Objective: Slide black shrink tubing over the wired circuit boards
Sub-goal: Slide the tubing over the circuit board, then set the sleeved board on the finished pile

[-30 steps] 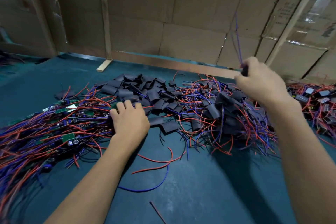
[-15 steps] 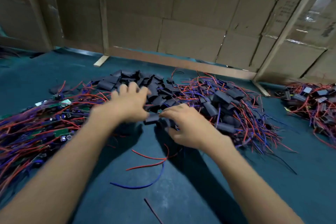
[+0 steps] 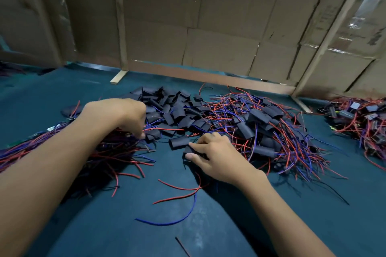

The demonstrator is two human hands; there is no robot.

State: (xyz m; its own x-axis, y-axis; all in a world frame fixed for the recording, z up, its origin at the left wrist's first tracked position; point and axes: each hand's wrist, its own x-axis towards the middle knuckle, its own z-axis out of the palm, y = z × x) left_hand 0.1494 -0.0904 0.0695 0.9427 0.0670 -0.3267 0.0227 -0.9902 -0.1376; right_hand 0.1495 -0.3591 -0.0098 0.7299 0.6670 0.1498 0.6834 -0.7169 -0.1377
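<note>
Two fingers of your right hand (image 3: 217,156) pinch one tube (image 3: 191,150) off the mat (image 3: 208,225); your left hand (image 3: 121,115) curls into the board wires (image 3: 117,152), grip unclear; square the tube's mouth before threading, keeping loose tubes (image 3: 173,108) nearby.

teal table (image 3: 104,225): black tubing pile (image 3: 171,108), wired boards (image 3: 271,131), loose wires (image 3: 179,192).
</note>
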